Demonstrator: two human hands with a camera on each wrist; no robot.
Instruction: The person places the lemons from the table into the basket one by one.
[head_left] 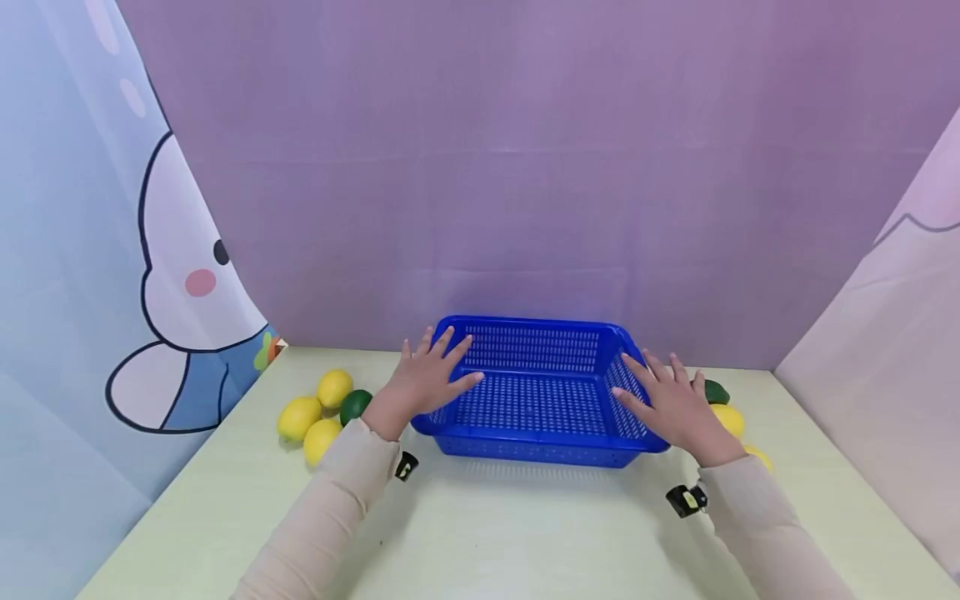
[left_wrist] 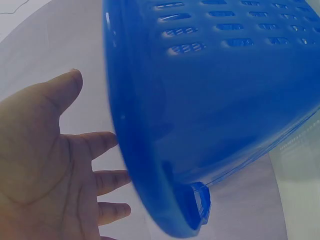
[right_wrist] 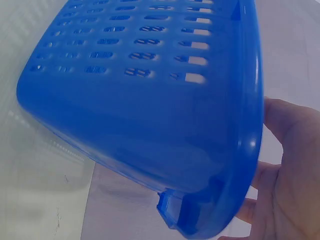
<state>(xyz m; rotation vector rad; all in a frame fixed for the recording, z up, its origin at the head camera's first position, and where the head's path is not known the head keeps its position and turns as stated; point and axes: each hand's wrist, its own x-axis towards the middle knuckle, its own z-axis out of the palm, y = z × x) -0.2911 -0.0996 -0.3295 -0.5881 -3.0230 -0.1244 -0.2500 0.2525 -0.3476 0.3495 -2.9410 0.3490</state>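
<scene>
A blue perforated plastic basket [head_left: 536, 448] stands on the table, its inside showing only its slotted floor and walls. Over its left end my left hand [head_left: 420, 382] is spread, fingers apart; in the left wrist view the palm faces the camera and the fingertips are at the basket's rim [left_wrist: 131, 150]. Above the right end my right hand [head_left: 677, 407] is spread likewise, and the right wrist view shows its fingers partly behind the rim [right_wrist: 252, 115]. Neither hand grips anything. Whether the fingertips touch the rim I cannot tell.
Left of the basket lie several yellow lemons [head_left: 298, 418] and a dark green fruit [head_left: 355, 405]. On the right, partly behind my right hand and sleeve, are another green fruit [head_left: 717, 392] and yellow lemons [head_left: 729, 419]. A purple cloth [head_left: 525, 167] hangs behind the table [head_left: 510, 533].
</scene>
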